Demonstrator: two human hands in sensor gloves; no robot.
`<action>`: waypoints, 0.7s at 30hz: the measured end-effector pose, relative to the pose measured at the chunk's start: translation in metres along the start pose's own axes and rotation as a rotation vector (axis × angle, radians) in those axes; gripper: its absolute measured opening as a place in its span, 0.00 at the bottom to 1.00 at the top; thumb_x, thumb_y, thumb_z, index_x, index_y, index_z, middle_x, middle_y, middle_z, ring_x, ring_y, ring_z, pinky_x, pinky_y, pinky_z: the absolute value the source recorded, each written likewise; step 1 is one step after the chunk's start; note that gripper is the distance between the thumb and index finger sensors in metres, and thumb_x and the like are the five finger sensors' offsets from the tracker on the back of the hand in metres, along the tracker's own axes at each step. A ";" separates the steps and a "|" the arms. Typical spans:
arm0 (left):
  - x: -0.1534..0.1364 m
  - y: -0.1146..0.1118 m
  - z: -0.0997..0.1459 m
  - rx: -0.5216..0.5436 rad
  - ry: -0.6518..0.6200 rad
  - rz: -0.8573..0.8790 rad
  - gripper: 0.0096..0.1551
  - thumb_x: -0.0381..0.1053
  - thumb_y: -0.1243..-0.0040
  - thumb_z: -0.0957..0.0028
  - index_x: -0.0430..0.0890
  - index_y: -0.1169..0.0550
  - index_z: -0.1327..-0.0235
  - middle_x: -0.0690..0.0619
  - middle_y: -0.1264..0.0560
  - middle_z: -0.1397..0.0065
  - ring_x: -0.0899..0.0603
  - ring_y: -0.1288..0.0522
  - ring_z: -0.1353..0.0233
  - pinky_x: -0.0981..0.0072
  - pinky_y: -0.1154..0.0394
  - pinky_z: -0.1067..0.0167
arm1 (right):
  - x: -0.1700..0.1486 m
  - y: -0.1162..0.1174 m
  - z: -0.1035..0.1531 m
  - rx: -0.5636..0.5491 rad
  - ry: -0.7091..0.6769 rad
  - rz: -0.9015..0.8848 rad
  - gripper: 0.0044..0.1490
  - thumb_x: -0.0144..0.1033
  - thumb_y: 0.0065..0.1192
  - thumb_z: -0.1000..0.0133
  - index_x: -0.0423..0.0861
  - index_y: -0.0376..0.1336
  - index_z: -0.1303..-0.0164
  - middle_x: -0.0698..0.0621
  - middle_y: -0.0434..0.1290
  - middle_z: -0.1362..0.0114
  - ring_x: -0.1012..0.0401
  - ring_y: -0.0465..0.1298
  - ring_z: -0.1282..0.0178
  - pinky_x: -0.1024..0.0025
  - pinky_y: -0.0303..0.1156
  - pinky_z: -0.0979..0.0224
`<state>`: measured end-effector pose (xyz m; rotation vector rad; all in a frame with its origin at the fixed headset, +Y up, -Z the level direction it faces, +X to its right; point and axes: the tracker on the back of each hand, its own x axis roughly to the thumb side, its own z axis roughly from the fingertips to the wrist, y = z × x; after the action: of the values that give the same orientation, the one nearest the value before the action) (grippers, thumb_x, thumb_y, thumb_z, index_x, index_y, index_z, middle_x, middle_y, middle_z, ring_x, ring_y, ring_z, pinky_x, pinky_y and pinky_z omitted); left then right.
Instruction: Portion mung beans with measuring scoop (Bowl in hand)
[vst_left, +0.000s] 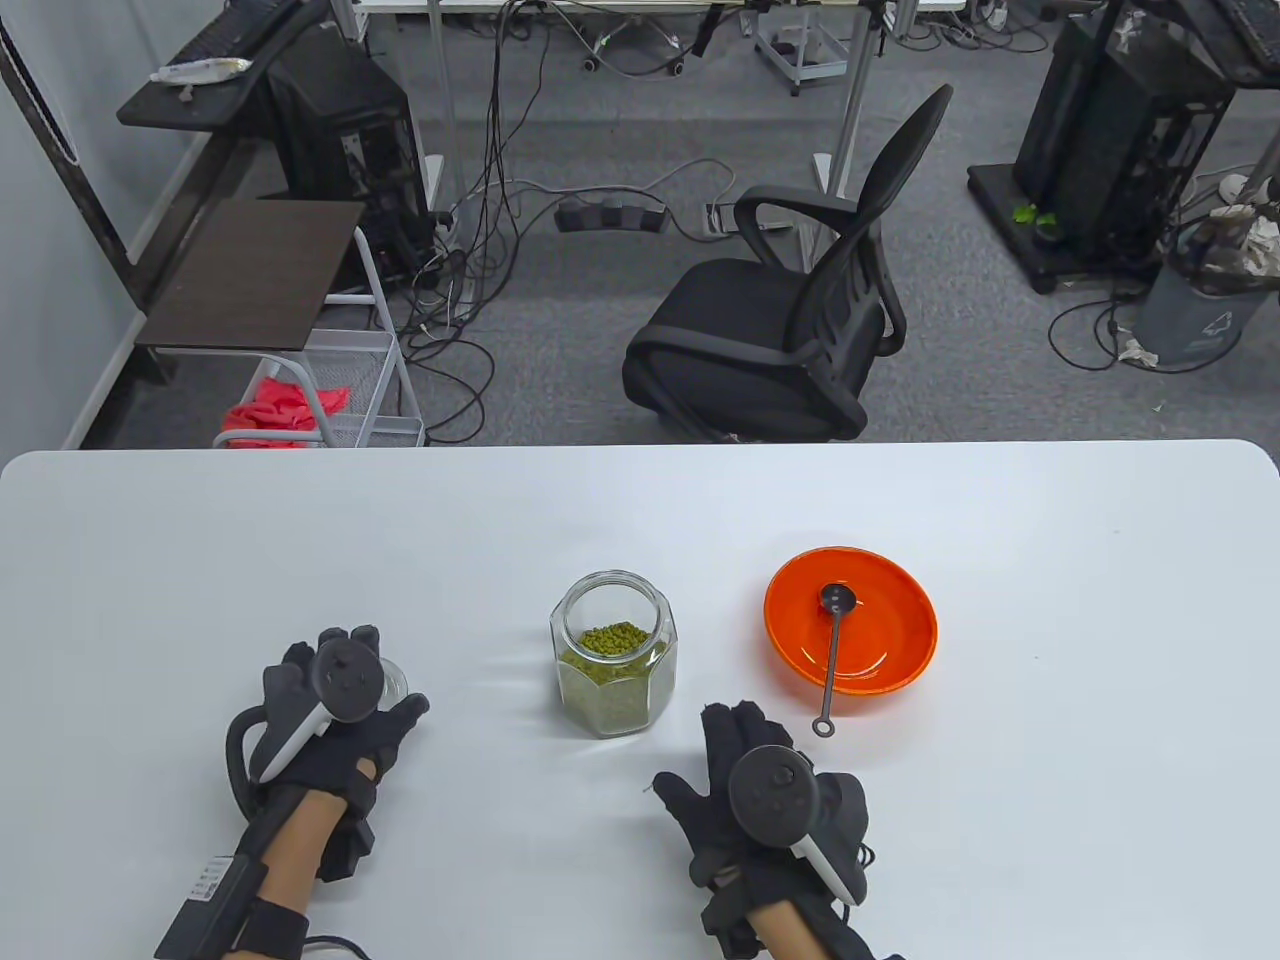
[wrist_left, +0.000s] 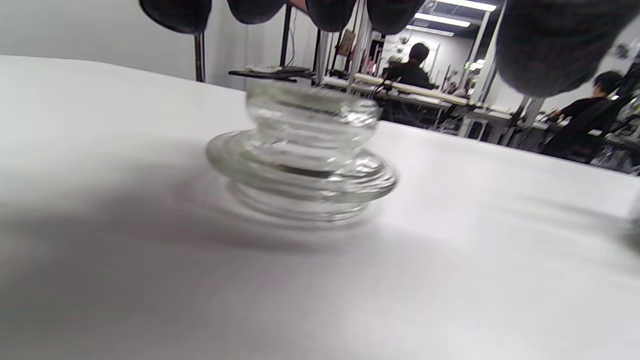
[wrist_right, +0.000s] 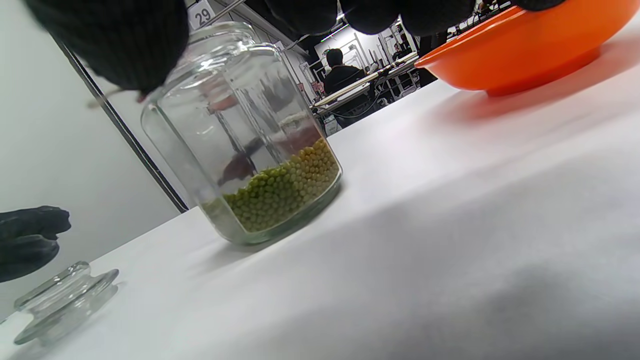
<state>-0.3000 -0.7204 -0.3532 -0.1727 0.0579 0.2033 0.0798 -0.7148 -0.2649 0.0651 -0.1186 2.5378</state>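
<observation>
Right hand (vst_left: 765, 800) is seen nearest, flat on the table, fingers spread, gripping nothing. Measuring scoop (vst_left: 832, 655) lies in the orange bowl (vst_left: 900, 610), ahead and right of those fingers, handle ring toward them. Left hand (vst_left: 335, 705) hangs open above the glass lid (wrist_left: 300, 150). Jar of mung beans (vst_left: 612, 668) is uncovered.
</observation>
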 end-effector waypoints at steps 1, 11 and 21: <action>0.005 0.002 0.006 0.015 -0.016 0.004 0.55 0.74 0.48 0.47 0.53 0.54 0.16 0.46 0.59 0.16 0.23 0.57 0.15 0.25 0.47 0.25 | 0.001 -0.003 0.000 -0.008 -0.003 -0.007 0.52 0.53 0.70 0.51 0.37 0.56 0.24 0.31 0.54 0.21 0.31 0.57 0.23 0.23 0.52 0.30; 0.038 0.002 0.046 0.109 -0.175 0.056 0.54 0.74 0.49 0.47 0.54 0.53 0.15 0.48 0.60 0.15 0.23 0.60 0.15 0.23 0.49 0.26 | 0.006 -0.057 -0.010 -0.132 0.018 -0.031 0.51 0.52 0.71 0.51 0.37 0.57 0.25 0.31 0.55 0.21 0.31 0.59 0.23 0.24 0.54 0.30; 0.034 -0.009 0.050 0.086 -0.185 0.066 0.53 0.74 0.49 0.47 0.54 0.52 0.15 0.48 0.59 0.15 0.23 0.59 0.15 0.23 0.49 0.26 | -0.042 -0.116 -0.051 -0.234 0.225 -0.034 0.49 0.51 0.71 0.50 0.37 0.57 0.25 0.32 0.57 0.22 0.32 0.61 0.24 0.24 0.54 0.30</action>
<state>-0.2628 -0.7137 -0.3053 -0.0660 -0.1118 0.2811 0.1791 -0.6382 -0.3101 -0.3067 -0.3203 2.4597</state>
